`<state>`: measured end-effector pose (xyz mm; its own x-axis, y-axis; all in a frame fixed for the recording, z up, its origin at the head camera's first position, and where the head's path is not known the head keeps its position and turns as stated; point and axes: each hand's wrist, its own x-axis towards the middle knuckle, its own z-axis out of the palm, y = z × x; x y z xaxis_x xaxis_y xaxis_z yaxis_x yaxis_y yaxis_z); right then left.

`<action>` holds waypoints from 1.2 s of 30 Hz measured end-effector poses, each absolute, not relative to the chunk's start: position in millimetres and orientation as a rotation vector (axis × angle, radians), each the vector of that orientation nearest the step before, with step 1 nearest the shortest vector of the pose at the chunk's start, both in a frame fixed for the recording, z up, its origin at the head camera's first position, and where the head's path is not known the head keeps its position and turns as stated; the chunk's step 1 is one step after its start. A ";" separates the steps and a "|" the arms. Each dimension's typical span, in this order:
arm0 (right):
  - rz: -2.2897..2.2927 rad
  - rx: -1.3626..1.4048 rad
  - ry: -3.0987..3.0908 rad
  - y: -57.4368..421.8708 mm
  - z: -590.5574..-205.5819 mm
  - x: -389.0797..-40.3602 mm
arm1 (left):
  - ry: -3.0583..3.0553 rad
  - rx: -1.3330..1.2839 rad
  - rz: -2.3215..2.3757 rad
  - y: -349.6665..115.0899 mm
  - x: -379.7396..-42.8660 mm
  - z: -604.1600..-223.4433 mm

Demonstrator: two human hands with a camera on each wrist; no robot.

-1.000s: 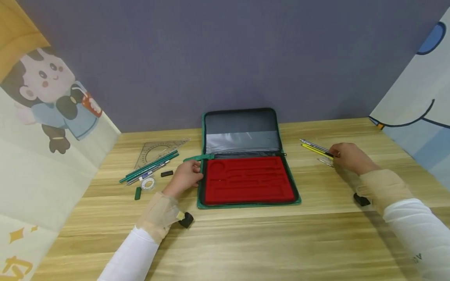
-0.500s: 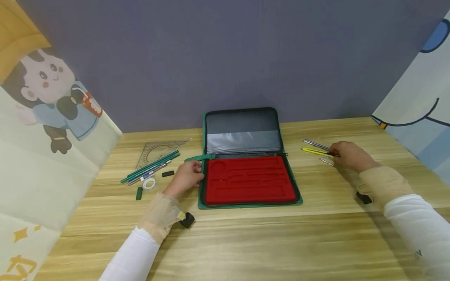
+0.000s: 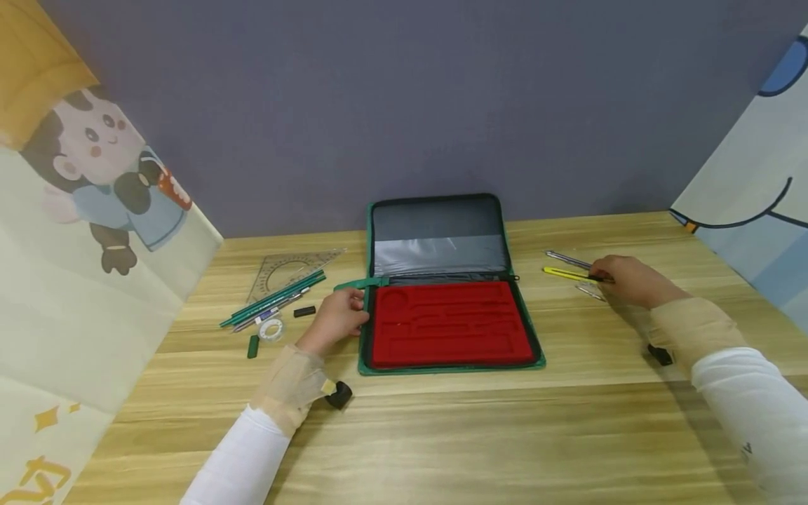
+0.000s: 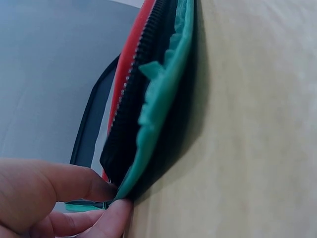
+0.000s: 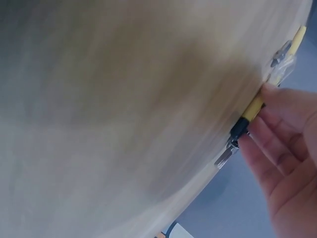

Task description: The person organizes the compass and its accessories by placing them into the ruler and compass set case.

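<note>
A green zip case (image 3: 449, 370) lies unfolded, a red moulded tray (image 3: 451, 344) in its lower half. My left hand (image 3: 337, 319) pinches the case's left edge; the left wrist view shows thumb and finger at the green rim (image 4: 156, 106) beside the zip. At the right, my right hand (image 3: 631, 280) pinches a slim yellow-and-black tool (image 3: 564, 272) that looks like a utility knife. In the right wrist view thumb and fingers meet around its yellow body (image 5: 253, 108). A silver metal instrument (image 3: 564, 259) lies just behind it, and a small metal piece (image 3: 590, 292) in front.
Left of the case lie a clear protractor triangle (image 3: 268, 270), green pencils (image 3: 278, 298), a white ring (image 3: 271, 330), a black block (image 3: 304, 311) and a green block (image 3: 253, 346). The case lid (image 3: 438, 217) leans near the grey back wall (image 3: 429, 98).
The yellow tool has swung away from the silver instrument, opening a gap between them. My right hand has stayed nearly in place. My left hand keeps its pinch on the case edge.
</note>
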<state>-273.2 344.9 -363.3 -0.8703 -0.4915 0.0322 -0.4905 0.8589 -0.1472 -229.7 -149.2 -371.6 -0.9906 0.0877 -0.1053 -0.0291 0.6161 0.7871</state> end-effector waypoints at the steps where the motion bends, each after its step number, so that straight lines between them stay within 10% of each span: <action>1: -0.233 -0.809 3.025 345.8 -364.0 -273.4 | 2.703 0.045 1.322 -148.7 -229.3 -371.5; 36: -0.384 -1.135 3.034 278.5 -342.8 -268.1 | 2.703 0.036 1.332 -150.2 -230.6 -374.0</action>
